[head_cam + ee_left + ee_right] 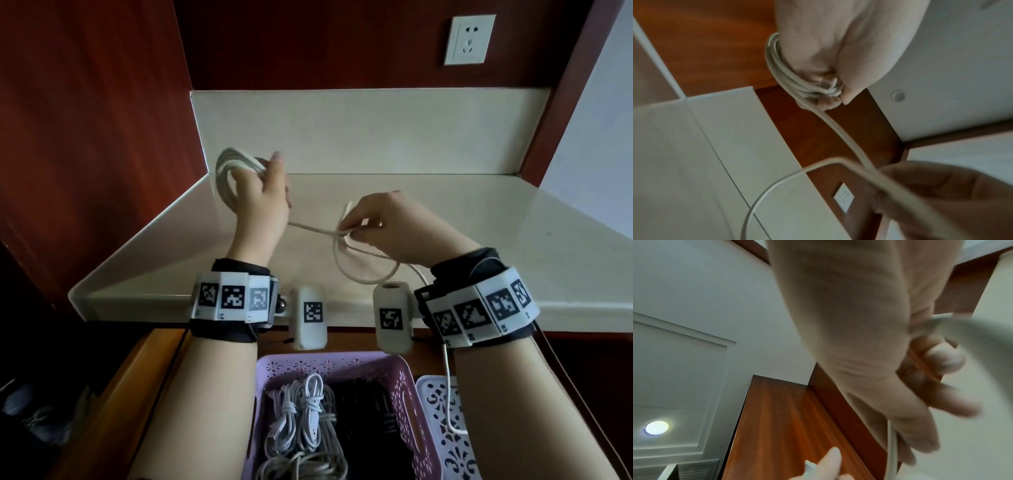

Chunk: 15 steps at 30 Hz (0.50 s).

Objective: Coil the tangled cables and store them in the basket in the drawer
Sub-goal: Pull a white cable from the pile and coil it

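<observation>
White cable (pixel 310 228): it runs from the coil in my left hand across the middle of the head view to my right hand, then drops in a loose loop above the counter and trails down to the lower right of the frame.
Coil (pixel 228 171): several turns of the same cable, bunched at the upper left of the head view, wrapped round the fingers of my left hand; the left wrist view shows the strands (pixel 789 78) packed against my palm.
Left hand (pixel 265 198): raised above the counter, fingers curled round the coil, thumb upright beside it.
Right hand (pixel 387 226): just right of centre, thumb and fingertips pinching the cable where two strands cross; the right wrist view shows my fingers (pixel 943 358) bent onto a blurred pale strand.
Loose loop (pixel 363 270): hangs below my right hand, in front of the wrist cameras.
Trailing end (pixel 448 394): falls past my right wrist and over the white basket at the lower right.
Purple basket (pixel 407 387): at the bottom centre of the head view, inside the open drawer, already holding bundled white cables (pixel 305 407) on its left side and something black on its right.
White basket (pixel 435 407): touching the purple one on its right, patterned with cut-outs.
Drawer (pixel 144 370): wooden, pulled out under the counter's front edge.
Counter (pixel 445 219): pale stone, with a raised pale back panel.
Wall socket (pixel 469 39): white, at the upper right on the red-brown wood panel.
</observation>
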Available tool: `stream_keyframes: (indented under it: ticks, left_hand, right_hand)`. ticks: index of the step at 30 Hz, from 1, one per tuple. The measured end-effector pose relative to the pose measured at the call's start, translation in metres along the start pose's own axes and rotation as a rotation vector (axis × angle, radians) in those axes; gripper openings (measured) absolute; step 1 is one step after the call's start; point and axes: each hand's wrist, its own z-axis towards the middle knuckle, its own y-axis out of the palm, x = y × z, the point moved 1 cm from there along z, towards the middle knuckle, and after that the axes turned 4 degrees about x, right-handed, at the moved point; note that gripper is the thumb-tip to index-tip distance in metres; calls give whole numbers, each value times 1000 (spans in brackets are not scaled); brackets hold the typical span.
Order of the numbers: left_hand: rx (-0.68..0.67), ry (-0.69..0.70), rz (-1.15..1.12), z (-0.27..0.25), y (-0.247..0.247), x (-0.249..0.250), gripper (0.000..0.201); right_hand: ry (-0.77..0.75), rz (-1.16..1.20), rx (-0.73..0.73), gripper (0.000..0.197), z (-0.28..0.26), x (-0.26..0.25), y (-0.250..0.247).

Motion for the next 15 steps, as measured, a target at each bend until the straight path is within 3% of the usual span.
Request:
stream_keyframes:
  ticks: [3,8,15]
  left_hand:
    - [-172,23,303,-6,6,-8,21]
    - [-536,-96,441,-11,10,-7,30]
    - [-977,-169,383,-29,5,24,54]
  right_hand:
    - [55,-34,158,17,-1,5,-12]
    - [128,-77,387,3,-5,15,-26]
    - [335,-81,512,34,-7,27,-30]
